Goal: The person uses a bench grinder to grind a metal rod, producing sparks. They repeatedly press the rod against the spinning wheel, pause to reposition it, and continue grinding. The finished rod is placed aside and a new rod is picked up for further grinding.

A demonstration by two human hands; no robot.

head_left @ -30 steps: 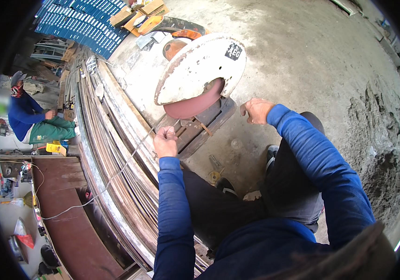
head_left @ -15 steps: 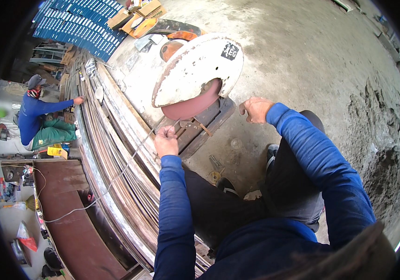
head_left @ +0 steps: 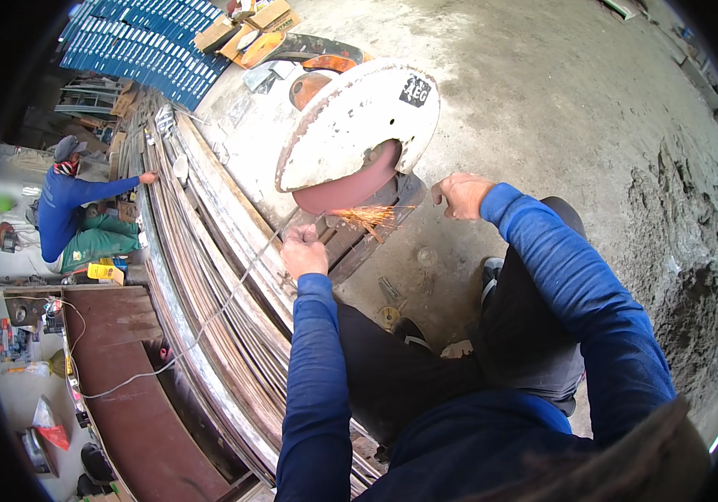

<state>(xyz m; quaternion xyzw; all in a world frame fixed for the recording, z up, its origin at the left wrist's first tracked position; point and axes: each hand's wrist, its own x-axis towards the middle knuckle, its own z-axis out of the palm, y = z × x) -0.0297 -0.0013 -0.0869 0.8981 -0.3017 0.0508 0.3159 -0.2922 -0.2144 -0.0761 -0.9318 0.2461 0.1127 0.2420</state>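
A chop saw (head_left: 359, 125) with a chipped white guard stands ahead of me on the floor. Below the guard shows its reddish-brown cutting disc (head_left: 346, 194). Orange sparks (head_left: 367, 216) spray to the right from the disc's lower edge, over the dark metal base (head_left: 355, 247). My left hand (head_left: 303, 251) is closed in a pinch beside the base, just left of the sparks; whatever it grips is too small to make out. My right hand (head_left: 465, 196) is curled closed to the right of the saw, its fingers partly hidden, and I cannot see what it holds.
Long metal bars (head_left: 208, 276) lie in a bundle to my left, with a grey cable (head_left: 225, 305) across them. Beyond, a co-worker in blue (head_left: 62, 201) reaches toward the bars. A brown steel piece (head_left: 125, 360) lies at lower left; blue stacked parts (head_left: 146, 50) stand far left.
Sparks have appeared under the disc where there were none. My hands stay nearly in place. The co-worker's arm reaches slightly farther right.
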